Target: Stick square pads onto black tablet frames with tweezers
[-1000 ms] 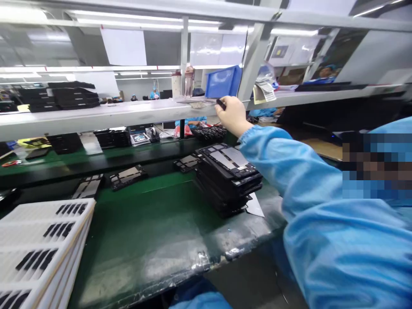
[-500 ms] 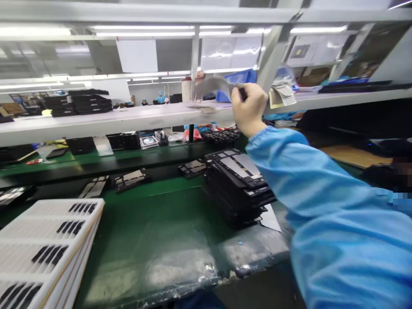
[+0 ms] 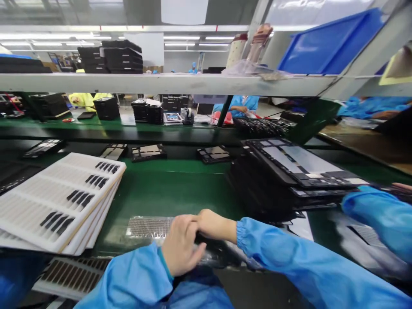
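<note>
My left hand (image 3: 182, 246) is low over the front edge of the bench, thumb held apart from the fingers, somewhat blurred. Touching it is my right hand (image 3: 210, 223), fingers curled and partly hidden behind the left, so what they hold does not show. A clear sheet with rows of tiny marks (image 3: 149, 226) lies flat on the green mat, its right end under my hands. To the right rises a stack of black-framed tablet-like panels (image 3: 292, 161). White slotted trays (image 3: 61, 189) holding black strips are stacked at the left.
Several loose panels (image 3: 148, 152) lie along the back of the mat (image 3: 174, 184). A white shelf (image 3: 193, 83) crosses above, bearing a blue bin (image 3: 331, 45) and black stacks (image 3: 122, 58). Another person's blue sleeve (image 3: 380, 219) reaches in at right; more workers sit beyond.
My right hand has come down from the shelf, where it held a blurred thin strip, to the bench front. My left hand has entered view, and the clear sheet now lies on the mat.
</note>
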The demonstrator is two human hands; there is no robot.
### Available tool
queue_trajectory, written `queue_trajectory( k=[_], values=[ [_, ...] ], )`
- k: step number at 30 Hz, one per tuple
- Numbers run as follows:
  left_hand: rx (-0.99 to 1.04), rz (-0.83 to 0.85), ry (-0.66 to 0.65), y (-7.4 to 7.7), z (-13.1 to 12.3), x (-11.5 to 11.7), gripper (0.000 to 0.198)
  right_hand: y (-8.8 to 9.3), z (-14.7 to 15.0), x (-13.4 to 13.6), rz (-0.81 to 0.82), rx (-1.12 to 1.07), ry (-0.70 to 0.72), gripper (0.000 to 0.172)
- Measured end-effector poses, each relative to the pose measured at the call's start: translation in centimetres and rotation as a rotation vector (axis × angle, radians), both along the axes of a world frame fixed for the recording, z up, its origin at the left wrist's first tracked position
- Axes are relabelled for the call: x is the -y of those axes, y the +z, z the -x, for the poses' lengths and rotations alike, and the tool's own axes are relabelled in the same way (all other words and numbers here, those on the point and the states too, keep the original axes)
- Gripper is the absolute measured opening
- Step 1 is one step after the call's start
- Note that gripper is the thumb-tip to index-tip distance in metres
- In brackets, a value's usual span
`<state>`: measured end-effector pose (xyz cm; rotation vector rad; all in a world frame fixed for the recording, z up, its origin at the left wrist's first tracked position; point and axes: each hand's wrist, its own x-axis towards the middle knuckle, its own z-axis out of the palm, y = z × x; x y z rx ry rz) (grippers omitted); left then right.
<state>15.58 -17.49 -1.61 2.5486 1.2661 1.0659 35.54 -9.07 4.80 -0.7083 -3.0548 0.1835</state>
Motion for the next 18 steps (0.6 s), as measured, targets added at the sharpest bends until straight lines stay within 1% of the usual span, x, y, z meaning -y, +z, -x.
queue_trajectory(
  k=[2, 3, 5, 6, 7, 9, 11, 13, 15, 16, 18],
  values=[
    [-0.102, 0.084, 0.040, -1.1, 2.0, -0.8, 0.062, -0.4, -1.3, -1.6, 0.079, -0.022, -0.019, 0.039],
    [-0.147, 0.122, 0.052, -1.7, 2.9, -0.9, 0.067, -0.4, -1.8, -2.7, 0.112, -0.043, -0.043, 0.039],
    [-0.219, 0.183, 0.056, -2.9, 4.3, -1.1, 0.076, 0.0, -1.6, -5.9, 0.154, -0.096, -0.149, 0.026],
    [-0.245, 0.207, 0.060, -3.3, 4.7, -1.5, 0.080, 0.2, -0.9, -8.0, 0.165, -0.127, -0.230, 0.022],
    [-0.262, 0.227, 0.072, -3.8, 4.8, -2.1, 0.083, 0.3, 0.2, -10.6, 0.169, -0.160, -0.325, 0.021],
    [-0.275, 0.253, 0.113, -4.3, 4.7, -4.1, 0.087, 0.3, 3.5, -16.5, 0.175, -0.225, -0.526, 0.030],
    [-0.269, 0.260, 0.158, -4.4, 4.6, -6.3, 0.087, 0.2, 7.4, -22.7, 0.194, -0.283, -0.700, 0.038],
    [-0.250, 0.257, 0.195, -4.3, 4.6, -8.1, 0.083, 0.2, 11.3, -28.4, 0.231, -0.341, -0.834, 0.040],
    [-0.221, 0.251, 0.210, -3.9, 4.9, -9.1, 0.078, 0.5, 14.6, -32.9, 0.289, -0.400, -0.929, 0.043],
    [-0.204, 0.247, 0.202, -3.6, 5.1, -9.2, 0.073, 0.7, 16.0, -34.7, 0.327, -0.430, -0.959, 0.044],
    [-0.165, 0.239, 0.157, -3.0, 5.4, -9.2, 0.061, 1.2, 18.2, -37.4, 0.410, -0.491, -0.976, 0.045]
  ],
)
